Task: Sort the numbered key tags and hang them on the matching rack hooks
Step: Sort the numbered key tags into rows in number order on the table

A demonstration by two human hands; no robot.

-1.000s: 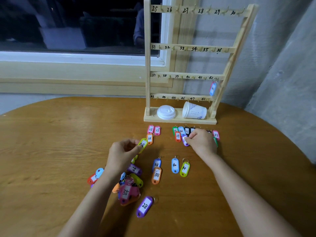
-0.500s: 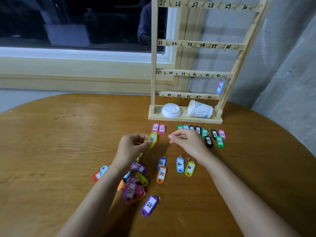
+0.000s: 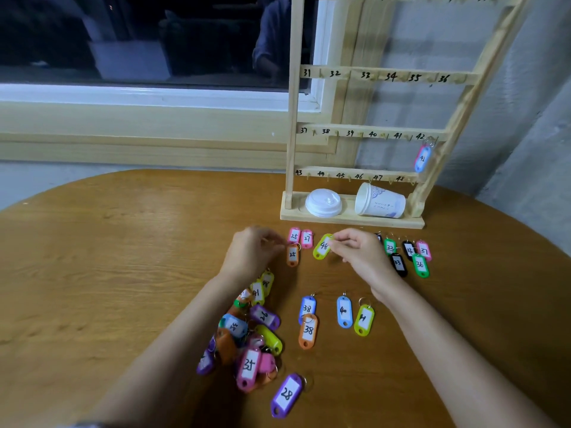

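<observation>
Head view.

Right hand (image 3: 355, 253): thumb and forefinger pinch the ring end of yellow-green tag 48 (image 3: 322, 247). The tag sits tilted just left of the hand, between the two hands.

Left hand (image 3: 251, 253): fingers curled, tips just beside orange tag 25 (image 3: 292, 255). Cannot tell whether it grips anything.

Loose heap of plastic tags (image 3: 247, 335) lies nearer the person than the left hand.

Beyond both hands, a pale wooden rack (image 3: 291, 118) stands on the round wood-grain table (image 3: 92, 273). Blue tag 42 (image 3: 422, 158) hangs from the rack. A paper cup (image 3: 380, 203) lies on its side on the rack base beside a white lid (image 3: 323, 202).

Dark window (image 3: 139, 41) behind.
</observation>
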